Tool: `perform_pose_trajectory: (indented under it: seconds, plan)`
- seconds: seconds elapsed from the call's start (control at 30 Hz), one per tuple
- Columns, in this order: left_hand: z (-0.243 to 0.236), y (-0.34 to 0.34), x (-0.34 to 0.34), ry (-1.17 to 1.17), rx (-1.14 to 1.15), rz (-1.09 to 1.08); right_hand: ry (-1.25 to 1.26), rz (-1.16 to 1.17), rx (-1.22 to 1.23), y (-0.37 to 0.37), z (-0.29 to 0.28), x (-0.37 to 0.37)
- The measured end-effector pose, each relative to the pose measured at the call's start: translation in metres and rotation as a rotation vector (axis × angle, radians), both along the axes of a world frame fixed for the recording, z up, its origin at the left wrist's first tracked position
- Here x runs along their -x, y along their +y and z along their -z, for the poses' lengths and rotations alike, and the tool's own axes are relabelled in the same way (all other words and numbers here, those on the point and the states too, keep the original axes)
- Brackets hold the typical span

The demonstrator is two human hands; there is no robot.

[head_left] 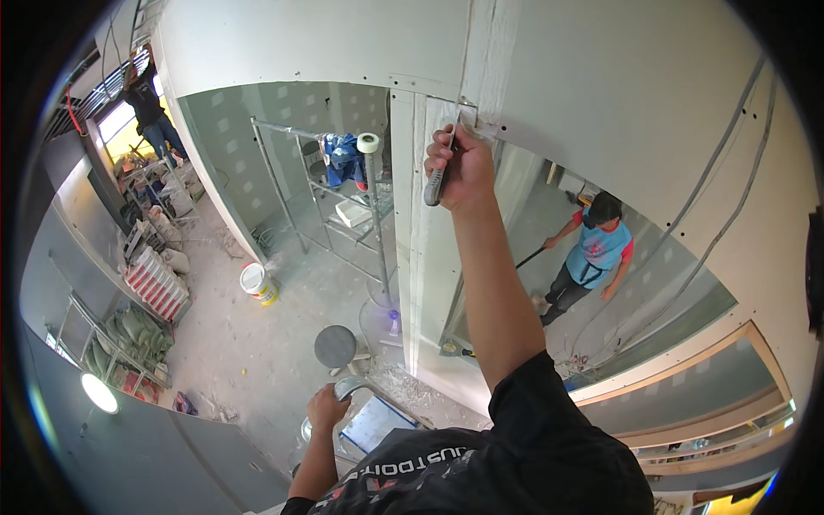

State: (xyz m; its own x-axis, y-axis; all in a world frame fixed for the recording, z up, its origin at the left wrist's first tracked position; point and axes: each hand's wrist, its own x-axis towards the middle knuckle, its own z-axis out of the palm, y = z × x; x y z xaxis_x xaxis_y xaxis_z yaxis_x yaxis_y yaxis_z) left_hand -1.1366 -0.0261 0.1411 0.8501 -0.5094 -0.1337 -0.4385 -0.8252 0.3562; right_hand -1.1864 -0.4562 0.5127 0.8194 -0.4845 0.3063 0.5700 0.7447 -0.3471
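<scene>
Raised overhead, my right hand (464,165) is closed around the grey handle of a utility knife (435,186). Its upper end meets the whitish taped joint (487,51) where the wall panels (566,77) come together, and a small ragged piece (483,130) shows beside my fingers. The blade itself is mostly hidden. Lower left, my left hand (327,407) grips a curved metal rail (350,387) above a blue-and-white step platform (378,422).
A round dark stool (336,347) and a white bucket (258,283) stand on the dusty floor. Metal scaffolding (378,223) holds blue cloth and a tape roll. One person (592,249) stands beyond the wall opening, another (153,103) far left. Grey cables (721,142) hang at right.
</scene>
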Motion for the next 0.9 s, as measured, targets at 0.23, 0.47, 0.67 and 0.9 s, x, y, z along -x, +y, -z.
perform_pose_trajectory:
  seconds: [0.23,0.47,0.67,0.9]
  plan:
    - [-0.001,-0.001,0.000,-0.005,-0.017,0.018,0.009,-0.070,0.063,0.002,-0.015,-0.019]
    - [-0.006,0.000,0.001,0.022,-0.009,0.006,-0.024,-0.137,0.029,-0.014,-0.008,0.010]
    - [0.004,0.000,-0.002,0.003,-0.016,0.020,0.038,-0.109,0.016,0.003,-0.013,-0.006]
    - [0.003,0.004,-0.002,0.009,-0.025,0.008,0.029,-0.153,-0.094,-0.006,-0.014,-0.014]
